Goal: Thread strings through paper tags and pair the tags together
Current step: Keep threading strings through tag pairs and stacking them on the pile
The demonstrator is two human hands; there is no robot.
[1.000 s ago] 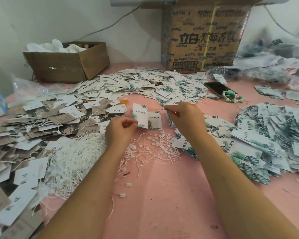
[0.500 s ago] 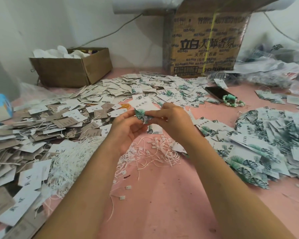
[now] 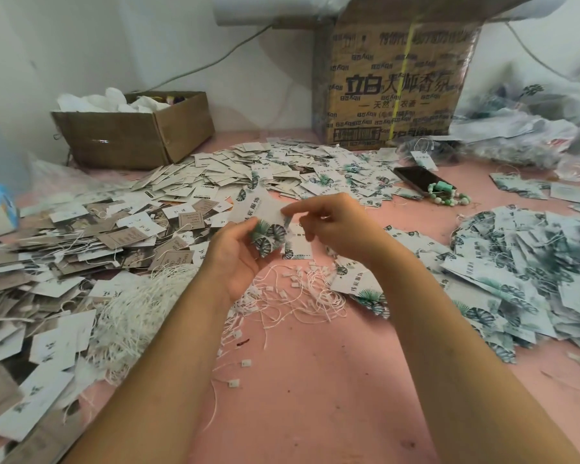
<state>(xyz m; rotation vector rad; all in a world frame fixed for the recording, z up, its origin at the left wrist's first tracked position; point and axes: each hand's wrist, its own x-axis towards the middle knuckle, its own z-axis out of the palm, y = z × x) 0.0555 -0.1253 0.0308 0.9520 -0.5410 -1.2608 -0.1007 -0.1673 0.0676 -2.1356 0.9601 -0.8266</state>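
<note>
My left hand (image 3: 236, 254) holds a white paper tag with green leaf print (image 3: 263, 217) above the pink table, thumb curled on its lower edge. My right hand (image 3: 335, 222) pinches the tag's right edge with thumb and forefinger; whether a string is between those fingers I cannot tell. Loose white strings with small plastic clasps (image 3: 295, 293) lie under both hands, and a thicker bundle of strings (image 3: 138, 309) lies to the left. Leaf-print tags are heaped at the right (image 3: 529, 262), and brown and white tags at the left (image 3: 81, 236).
A small open cardboard box (image 3: 131, 135) stands at the back left, a big printed carton (image 3: 395, 85) at the back. A black phone (image 3: 416, 179) and a green bead bracelet (image 3: 446, 195) lie beyond the hands. Plastic bags (image 3: 523, 128) fill the back right. Bare pink tabletop (image 3: 315, 396) lies between my forearms.
My hands were apart, the left one holding a tag; they came together, and now both hold a leaf-print tag, lifted and tilted.
</note>
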